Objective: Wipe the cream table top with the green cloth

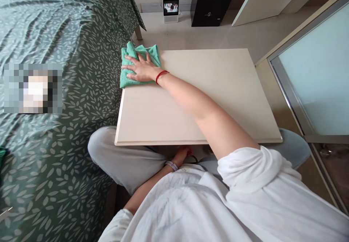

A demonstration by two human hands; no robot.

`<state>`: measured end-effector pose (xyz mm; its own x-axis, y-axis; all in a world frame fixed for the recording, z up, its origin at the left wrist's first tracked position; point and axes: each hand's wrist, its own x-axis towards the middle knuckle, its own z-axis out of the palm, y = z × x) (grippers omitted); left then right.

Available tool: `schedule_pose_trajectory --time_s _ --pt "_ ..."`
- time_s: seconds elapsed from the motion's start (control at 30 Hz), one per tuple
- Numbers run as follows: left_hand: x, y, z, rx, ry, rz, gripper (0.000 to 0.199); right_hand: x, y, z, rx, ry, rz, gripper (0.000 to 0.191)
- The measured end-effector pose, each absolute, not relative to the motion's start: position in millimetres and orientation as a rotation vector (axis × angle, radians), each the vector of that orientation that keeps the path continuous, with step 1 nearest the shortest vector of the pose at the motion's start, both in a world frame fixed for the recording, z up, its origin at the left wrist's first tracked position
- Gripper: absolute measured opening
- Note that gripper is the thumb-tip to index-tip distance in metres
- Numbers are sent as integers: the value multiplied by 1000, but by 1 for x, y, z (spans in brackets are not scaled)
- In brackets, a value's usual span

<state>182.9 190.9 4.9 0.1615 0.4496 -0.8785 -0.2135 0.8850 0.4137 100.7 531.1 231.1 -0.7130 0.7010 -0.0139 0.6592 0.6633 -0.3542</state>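
A green cloth (148, 51) lies folded over the far left corner of a cream table (191, 125). My right hand (141, 68), with a red string at its wrist, rests flat on the cloth with its fingers spread. The right arm reaches across the table. My left hand (184, 154) is low in my lap, just below the table's near edge, with a pale band at its wrist. Its fingers are mostly hidden and too dim to make out.
A bed with a green leaf-patterned cover (89, 71) stands along the left. Beyond the table are a small screen (171, 9) and a black cabinet (209, 9) on the floor. A frosted glass panel (319, 67) is at the right.
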Motion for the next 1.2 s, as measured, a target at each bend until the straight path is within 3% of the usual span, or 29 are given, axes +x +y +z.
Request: schedule_pose_trajectory --time_s 0.3,0.43,0.57,0.63,0.83,1.03,1.2 --pt "178 198 22 169 1408 504 31 101 438 224 -822 -2893 595 64" --pt "176 199 21 152 1439 514 33 97 454 220 -950 -2760 590 61" --pt "172 200 20 132 1467 531 32 108 494 220 -1229 -2563 516 79" --pt "170 201 19 126 1482 538 33 131 511 221 -1369 -2498 476 82" --pt "171 203 16 134 1487 496 30 266 527 222 -1735 -2363 392 67" --pt "173 203 14 147 1460 487 33 403 501 223 -2141 -2058 240 63" --pt "174 202 14 159 1434 484 31 451 474 221 -2297 -1851 215 64"
